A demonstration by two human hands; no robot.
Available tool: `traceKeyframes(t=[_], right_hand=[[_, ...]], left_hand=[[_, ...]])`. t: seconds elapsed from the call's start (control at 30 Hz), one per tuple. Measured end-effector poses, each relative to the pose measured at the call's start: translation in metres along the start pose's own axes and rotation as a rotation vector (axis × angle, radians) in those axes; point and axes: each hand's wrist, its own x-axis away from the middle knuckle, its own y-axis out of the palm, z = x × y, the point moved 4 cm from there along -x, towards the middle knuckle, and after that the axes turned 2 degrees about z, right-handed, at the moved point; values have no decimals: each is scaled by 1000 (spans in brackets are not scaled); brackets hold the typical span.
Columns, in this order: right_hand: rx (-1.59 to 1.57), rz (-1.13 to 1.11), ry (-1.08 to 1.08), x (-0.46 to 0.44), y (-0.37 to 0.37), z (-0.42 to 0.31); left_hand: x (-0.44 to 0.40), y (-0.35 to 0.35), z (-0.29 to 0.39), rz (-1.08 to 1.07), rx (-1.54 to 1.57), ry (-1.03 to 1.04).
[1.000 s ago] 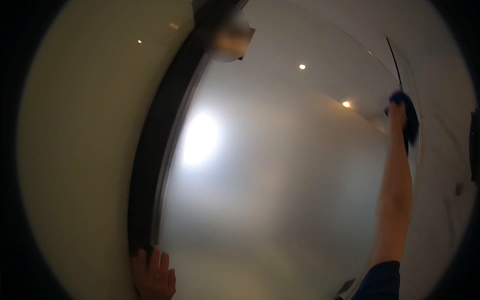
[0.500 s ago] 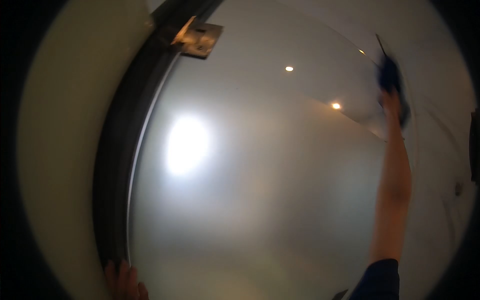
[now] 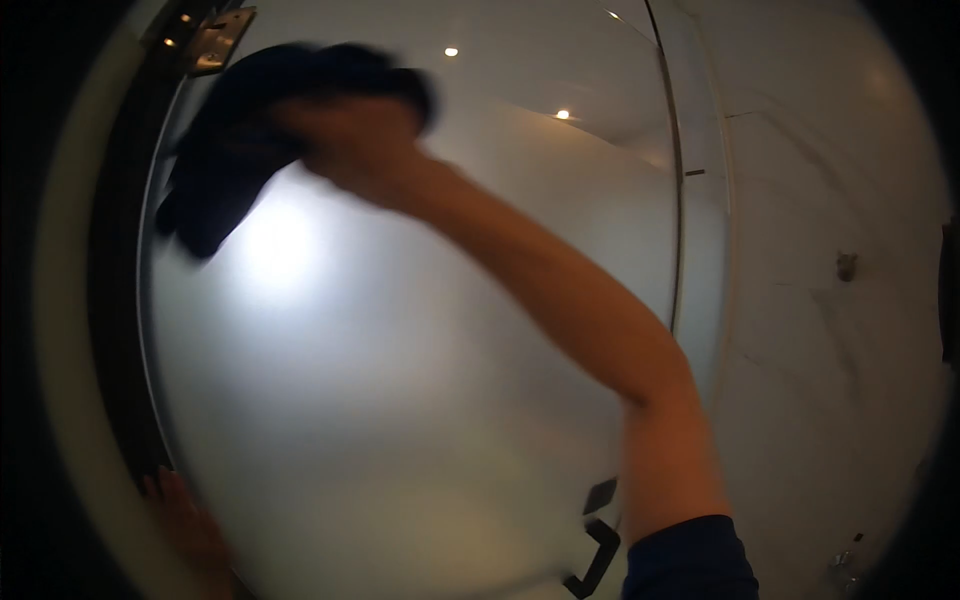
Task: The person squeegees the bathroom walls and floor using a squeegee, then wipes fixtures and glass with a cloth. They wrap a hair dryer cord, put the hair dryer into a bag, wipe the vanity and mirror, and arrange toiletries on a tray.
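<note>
My right hand [image 3: 365, 145] is raised at the upper left, blurred by motion, with its fingers closed on a dark blue cloth [image 3: 240, 140]. The bunched cloth lies over the upper left part of a frosted glass door [image 3: 420, 380], near a metal hinge [image 3: 220, 42]; one end of it hangs down to the left. At the lower left my left hand [image 3: 188, 525] rests by the dark door frame [image 3: 115, 330], fingers apart and somewhat blurred, with nothing seen in it.
A black door handle [image 3: 598, 560] is low on the glass, beside my right forearm. To the right stands a pale marble-patterned wall [image 3: 800, 400] with a small metal fitting [image 3: 847, 265]. The glass's right edge runs upright near the wall.
My right hand has swept the cloth from the door's upper right edge across to the upper left. The view has shifted, so the door sits further left and the handle now shows.
</note>
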Motion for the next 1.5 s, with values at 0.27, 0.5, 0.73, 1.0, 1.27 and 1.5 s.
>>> traceKeyframes(t=[0.27,0.5,0.73,1.0,1.27,1.5], right_hand=[[687,-67,1108,368,-328,233],[729,-211,1295,619,-412,-76],[256,-202,1361,595,-431,-107],[498,-240,1182,344,-333,256],[-2,-77,1531,499,-333,54],[-822,763,1399,360,-367,125]], left_hand=[[32,-47,125,-268,148,-152],[95,-69,460,-923,1428,-98],[131,-78,558,-1328,1455,-913],[100,-127,526,-1286,1508,-991],[42,-197,488,-1347,1417,-841],[44,-195,474,-1072,1427,-837]])
